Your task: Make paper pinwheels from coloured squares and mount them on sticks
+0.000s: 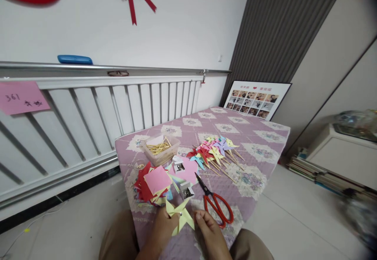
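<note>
My left hand (163,228) is closed on a pale yellow paper pinwheel (185,214), gripping its left side. A small silvery pin head shows at the pinwheel's middle. Close by the right blade, my right hand (212,234) has its thumb and fingers pinched together; what they hold, if anything, is too small to make out. Red-handled scissors (216,205) lie just beyond my right hand, blades pointing away. Two small white boxes of metal pins, a nearer box (186,189) and a farther box (178,164), stand past the pinwheel. A stack of coloured paper squares (157,179) is beyond my left hand.
A plastic tub (160,156) holds thin wooden sticks. Several finished pinwheels on sticks (216,150) lie piled on the flowered tablecloth (229,128). Against the wall is a white radiator (132,107). A photo board (256,99) leans at the table's far end.
</note>
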The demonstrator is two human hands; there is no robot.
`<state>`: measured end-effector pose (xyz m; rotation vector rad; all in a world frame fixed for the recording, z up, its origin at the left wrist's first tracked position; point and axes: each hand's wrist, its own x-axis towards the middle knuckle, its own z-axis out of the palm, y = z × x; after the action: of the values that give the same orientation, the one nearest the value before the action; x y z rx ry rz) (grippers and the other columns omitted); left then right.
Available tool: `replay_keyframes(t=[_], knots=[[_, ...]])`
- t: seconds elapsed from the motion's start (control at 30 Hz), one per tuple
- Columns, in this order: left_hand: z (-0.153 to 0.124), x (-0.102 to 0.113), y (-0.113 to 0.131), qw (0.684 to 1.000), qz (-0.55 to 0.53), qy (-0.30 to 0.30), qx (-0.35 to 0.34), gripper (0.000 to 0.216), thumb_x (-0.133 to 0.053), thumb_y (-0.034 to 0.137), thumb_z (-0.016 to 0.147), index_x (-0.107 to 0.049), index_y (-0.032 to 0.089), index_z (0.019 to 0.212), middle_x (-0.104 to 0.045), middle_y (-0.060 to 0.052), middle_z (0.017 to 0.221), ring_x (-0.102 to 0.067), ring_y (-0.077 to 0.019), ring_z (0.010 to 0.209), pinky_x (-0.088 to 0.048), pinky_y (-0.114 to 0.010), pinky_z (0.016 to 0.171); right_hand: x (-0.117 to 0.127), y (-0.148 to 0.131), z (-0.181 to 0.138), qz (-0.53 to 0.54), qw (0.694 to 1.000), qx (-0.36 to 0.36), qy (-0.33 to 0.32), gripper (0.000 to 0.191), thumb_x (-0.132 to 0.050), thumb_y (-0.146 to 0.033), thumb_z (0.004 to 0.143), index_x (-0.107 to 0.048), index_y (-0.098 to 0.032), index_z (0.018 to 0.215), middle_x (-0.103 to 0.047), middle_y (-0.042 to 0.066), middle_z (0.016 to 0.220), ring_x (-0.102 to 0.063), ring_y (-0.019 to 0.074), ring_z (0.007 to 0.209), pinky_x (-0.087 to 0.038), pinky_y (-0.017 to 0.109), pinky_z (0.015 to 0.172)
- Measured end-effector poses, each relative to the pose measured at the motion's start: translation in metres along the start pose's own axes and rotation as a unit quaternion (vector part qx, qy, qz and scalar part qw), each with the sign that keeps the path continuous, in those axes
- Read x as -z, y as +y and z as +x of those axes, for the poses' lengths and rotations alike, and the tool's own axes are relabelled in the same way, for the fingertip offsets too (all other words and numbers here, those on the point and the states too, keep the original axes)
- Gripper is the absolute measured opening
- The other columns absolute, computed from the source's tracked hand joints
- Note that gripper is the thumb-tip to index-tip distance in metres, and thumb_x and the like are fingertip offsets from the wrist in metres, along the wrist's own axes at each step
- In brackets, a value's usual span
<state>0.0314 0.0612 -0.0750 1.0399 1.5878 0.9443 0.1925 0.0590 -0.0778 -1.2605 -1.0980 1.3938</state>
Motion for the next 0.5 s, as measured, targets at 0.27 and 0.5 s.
replay_keyframes(t=[0.27,0.5], knots=[[0.015,-0.004,-0.011,0.997,0.05,0.012,-0.055,0.014,-0.052,0.008,0.078,-0.052,0.02,0.07,-0.059,0.001,0.067,-0.056,-0.0134,0.067,-0.04,-0.021,0.063,0.011,-0.001,0.018,-0.019,1.0,0.004,0.01,0.031,-0.069,-0.053,0.069,-0.064,-0.023,0.069,-0.056,-0.002,0.061,-0.049,0.017,0.057,-0.042,0.028,0.057],[0.024,-0.012,-0.03,0.992,0.096,0.027,-0.075,0.011,-0.057,0.01,0.071,-0.053,0.02,0.07,-0.06,-0.002,0.069,-0.057,-0.0174,0.069,-0.042,-0.026,0.068,-0.005,-0.057,0.066,-0.13,0.986,0.104,0.005,0.03,-0.064,-0.051,0.072,-0.061,-0.021,0.071,-0.058,0.0,0.063,-0.052,0.0177,0.061,-0.043,0.028,0.06]])
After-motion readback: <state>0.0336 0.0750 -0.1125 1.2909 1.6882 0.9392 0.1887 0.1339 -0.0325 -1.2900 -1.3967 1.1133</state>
